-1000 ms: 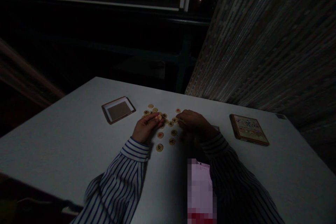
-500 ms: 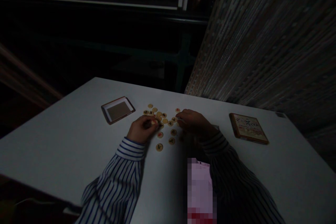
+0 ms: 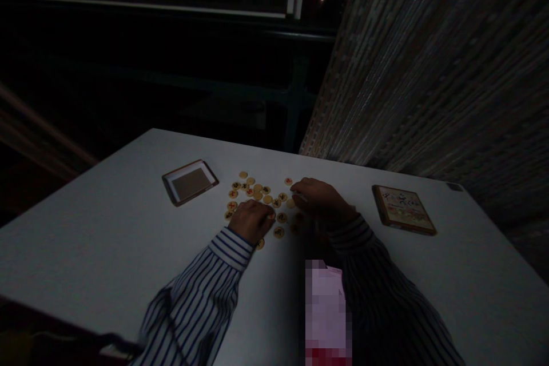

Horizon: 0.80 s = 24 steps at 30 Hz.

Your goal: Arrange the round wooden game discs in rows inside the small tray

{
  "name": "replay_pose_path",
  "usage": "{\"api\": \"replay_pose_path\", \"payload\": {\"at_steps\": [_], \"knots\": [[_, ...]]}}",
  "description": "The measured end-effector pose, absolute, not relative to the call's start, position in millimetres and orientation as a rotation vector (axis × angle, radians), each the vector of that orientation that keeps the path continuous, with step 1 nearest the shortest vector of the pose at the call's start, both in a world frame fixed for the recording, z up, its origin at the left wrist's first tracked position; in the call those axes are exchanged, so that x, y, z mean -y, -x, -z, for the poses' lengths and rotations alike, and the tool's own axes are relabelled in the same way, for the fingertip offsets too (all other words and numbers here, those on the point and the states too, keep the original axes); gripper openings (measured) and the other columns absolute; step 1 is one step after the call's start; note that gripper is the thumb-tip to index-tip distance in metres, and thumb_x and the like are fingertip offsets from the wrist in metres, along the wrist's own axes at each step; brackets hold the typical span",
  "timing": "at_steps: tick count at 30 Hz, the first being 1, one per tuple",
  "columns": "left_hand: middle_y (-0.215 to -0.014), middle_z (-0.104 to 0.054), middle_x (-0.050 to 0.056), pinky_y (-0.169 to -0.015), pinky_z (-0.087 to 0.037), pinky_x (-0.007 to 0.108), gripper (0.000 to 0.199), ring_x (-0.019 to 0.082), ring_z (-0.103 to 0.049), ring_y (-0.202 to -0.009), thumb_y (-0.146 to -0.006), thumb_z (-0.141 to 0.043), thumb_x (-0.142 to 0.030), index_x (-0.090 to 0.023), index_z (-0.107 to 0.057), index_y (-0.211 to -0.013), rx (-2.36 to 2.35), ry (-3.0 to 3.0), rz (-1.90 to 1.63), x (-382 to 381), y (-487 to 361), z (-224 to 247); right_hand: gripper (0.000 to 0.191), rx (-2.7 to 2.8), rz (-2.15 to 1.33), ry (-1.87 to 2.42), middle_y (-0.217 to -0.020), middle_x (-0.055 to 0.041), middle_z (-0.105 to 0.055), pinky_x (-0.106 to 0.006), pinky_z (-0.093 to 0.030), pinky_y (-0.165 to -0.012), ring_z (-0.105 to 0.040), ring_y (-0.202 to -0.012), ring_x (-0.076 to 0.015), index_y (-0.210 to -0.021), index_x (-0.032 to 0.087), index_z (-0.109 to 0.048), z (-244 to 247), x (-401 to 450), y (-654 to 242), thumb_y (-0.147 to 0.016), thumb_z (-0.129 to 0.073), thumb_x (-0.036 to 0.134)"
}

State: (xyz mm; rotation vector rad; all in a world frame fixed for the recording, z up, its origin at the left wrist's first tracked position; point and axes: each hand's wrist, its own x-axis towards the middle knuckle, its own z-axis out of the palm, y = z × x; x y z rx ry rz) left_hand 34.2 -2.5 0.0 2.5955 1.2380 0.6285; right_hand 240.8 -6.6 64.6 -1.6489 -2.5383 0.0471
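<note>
Well, the left hand (image 3: 251,221) lies over round game pieces (image 3: 258,189) scattered on the white table (image 3: 128,240), fingertips at one piece (image 3: 271,215) — gripped or not, I cannot tell. The right hand (image 3: 319,197) curls beside a blank piece (image 3: 290,203) — its hold unclear too.

My 2 sleeves (image 3: 193,297) are white with dark-blue stripes. My table (image 3: 86,234) is plain greyish white; the round pieces (image 3: 278,232) are yellowish tan, some marked red, others black. The open tray (image 3: 191,184) shows brown rim, white walls, grey-brown floor; the brown-edged box (image 3: 404,210) bears bluish script on cream.
</note>
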Motion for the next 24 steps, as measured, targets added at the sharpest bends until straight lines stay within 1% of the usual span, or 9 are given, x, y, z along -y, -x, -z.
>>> {"api": "replay_pose_path", "payload": {"at_steps": [5, 11, 18, 24], "knots": [[-0.082, -0.066, 0.007, -0.075, -0.041, 0.036, 0.016, 0.022, -0.057, -0.084, -0.077, -0.051, -0.026, -0.019, -0.063, -0.083, -1.276, -2.633, -0.607, 1.8, -35.3, 2.9, 0.024, 2.583, -0.037, 1.764, -0.100, -0.0077, -0.061, -0.028, -0.038, -0.077, -0.054, -0.092, -0.0182, -0.099, 0.018, -0.059, -61.1, 3.6, -243.0, -0.083, -0.043, 0.026], [-0.081, -0.065, 0.007, -0.073, -0.040, 0.035, 0.014, 0.022, -0.055, -0.084, -0.075, -0.053, -0.025, -0.020, -0.063, -0.083, -1.299, -2.684, -0.599, 0.9, -36.2, 3.1, 0.023, 2.610, -0.011, 1.816, -0.100, -0.0073, -0.062, -0.030, -0.038, -0.078, -0.053, -0.094, -0.0199, -0.098, 0.018, -0.058, -57.9, -0.2, -245.4, -0.080, -0.045, 0.022], [-0.083, -0.065, 0.007, -0.072, -0.038, 0.036, 0.015, 0.023, -0.054, -0.085, -0.077, -0.052, -0.027, -0.020, -0.063, -0.084, -1.298, -2.723, -0.525, 1.2, -36.9, 0.8, 0.023, 2.647, -0.013, 1.899, -0.098, -0.0098, -0.063, -0.030, -0.038, -0.074, -0.054, -0.094, -0.0215, -0.097, 0.018, -0.060, -56.6, -1.1, -248.5, -0.081, -0.045, 0.024], [-0.087, -0.066, 0.006, -0.072, -0.037, 0.036, 0.017, 0.023, -0.054, -0.086, -0.079, -0.050, -0.028, -0.020, -0.063, -0.086, -1.279, -2.718, -0.557, 0.8, -35.9, 2.4, 0.024, 2.694, -0.029, 1.866, -0.099, -0.0089, -0.063, -0.030, -0.038, -0.071, -0.054, -0.093, -0.0220, -0.098, 0.018, -0.059, -49.3, -0.9, -251.0, -0.080, -0.045, 0.027]]}}
